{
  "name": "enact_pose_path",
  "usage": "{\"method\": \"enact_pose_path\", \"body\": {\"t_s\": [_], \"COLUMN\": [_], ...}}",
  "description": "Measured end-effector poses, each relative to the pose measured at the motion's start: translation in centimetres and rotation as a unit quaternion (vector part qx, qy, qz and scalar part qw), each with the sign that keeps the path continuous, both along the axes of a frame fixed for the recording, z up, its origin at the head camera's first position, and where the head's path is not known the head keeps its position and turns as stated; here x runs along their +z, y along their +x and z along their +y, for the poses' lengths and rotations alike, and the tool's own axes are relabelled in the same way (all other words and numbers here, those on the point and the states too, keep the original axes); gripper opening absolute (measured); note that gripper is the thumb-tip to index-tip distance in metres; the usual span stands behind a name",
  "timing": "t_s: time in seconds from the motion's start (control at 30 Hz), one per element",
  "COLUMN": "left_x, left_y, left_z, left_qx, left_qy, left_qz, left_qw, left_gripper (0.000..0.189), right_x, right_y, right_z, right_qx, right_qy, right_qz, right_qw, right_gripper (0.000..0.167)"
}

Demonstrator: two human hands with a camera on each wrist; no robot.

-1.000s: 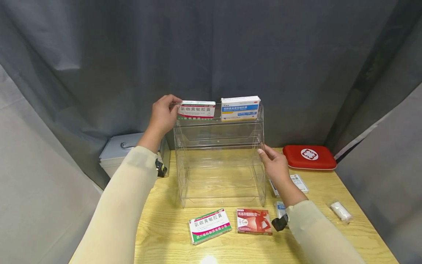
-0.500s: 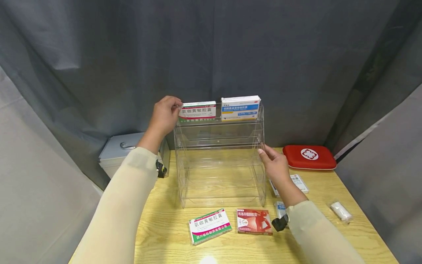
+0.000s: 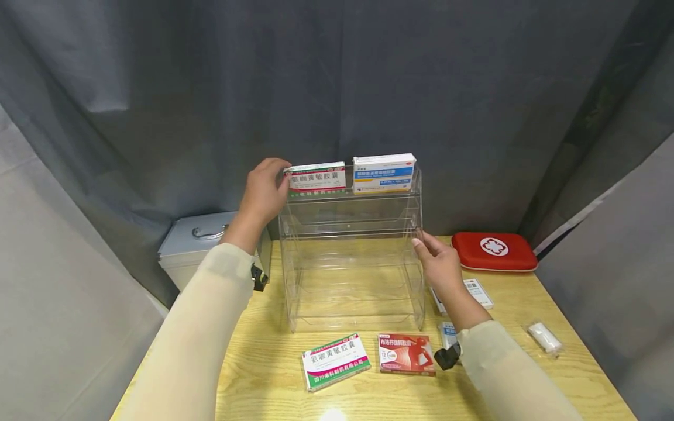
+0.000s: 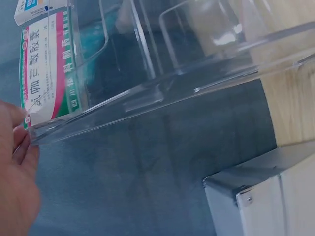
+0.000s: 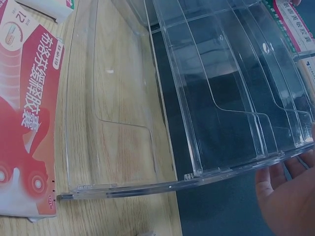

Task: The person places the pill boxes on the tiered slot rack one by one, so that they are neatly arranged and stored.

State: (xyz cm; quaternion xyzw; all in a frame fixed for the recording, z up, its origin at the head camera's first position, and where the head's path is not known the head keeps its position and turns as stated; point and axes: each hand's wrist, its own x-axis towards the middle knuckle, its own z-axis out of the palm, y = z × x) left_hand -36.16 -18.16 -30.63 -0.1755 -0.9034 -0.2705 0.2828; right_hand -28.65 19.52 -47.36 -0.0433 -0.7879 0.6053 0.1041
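Note:
A clear acrylic tiered display rack (image 3: 350, 321) stands upright on the wooden table. In its top tier, at the left, sits a white, green and magenta medicine box (image 3: 318, 178). My left hand (image 3: 264, 190) pinches that box's left end at the rack's upper corner; in the left wrist view its fingertips (image 4: 29, 155) lie against the rack's side. A blue and white medicine box (image 3: 383, 173) stands in the top tier's right half. My right hand (image 3: 441, 263) grips the rack's right side edge, thumb in front; its other fingers are partly hidden in the head view.
In front of the rack lie another green and white medicine box (image 3: 337, 362) and a red medicine box (image 3: 405, 354). More boxes (image 3: 477, 292) lie under the right forearm. A red first-aid case (image 3: 495, 251), a white wrapped roll (image 3: 544, 337) and a grey metal case (image 3: 192, 237) stand around.
The green and white box in the top tier has shifted slightly right and settled a little lower. My left hand has moved slightly down with it. The right hand stays on the rack.

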Motion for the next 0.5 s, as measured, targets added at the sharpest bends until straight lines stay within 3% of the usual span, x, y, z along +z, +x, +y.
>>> {"method": "enact_pose_path", "body": {"t_s": [0.13,0.23,0.37,0.5], "left_x": [-1.4,-3.2,-6.4,-10.0], "left_y": [0.8,1.9,3.4,4.9], "left_z": [-0.5,-1.0,-1.3,-1.5], "left_qx": [0.007,0.003,-0.036,-0.069], "left_qy": [0.096,0.185,0.301,0.359], "left_qz": [-0.017,-0.049,-0.119,-0.201], "left_qw": [0.9952,0.9816,0.9455,0.9088], "left_gripper": [0.045,0.052,0.057,0.062], "right_x": [-0.1,-0.1,-0.1,-0.1], "right_y": [-0.1,-0.1,-0.1,-0.1], "right_z": [0.0,-0.1,0.2,0.2], "right_qx": [0.001,0.000,-0.004,0.004], "right_qy": [-0.002,-0.003,-0.009,-0.013], "right_qz": [0.002,-0.002,-0.007,-0.008], "right_qw": [1.0000,1.0000,0.9999,0.9999], "right_gripper": [0.055,0.056,0.057,0.058]}}
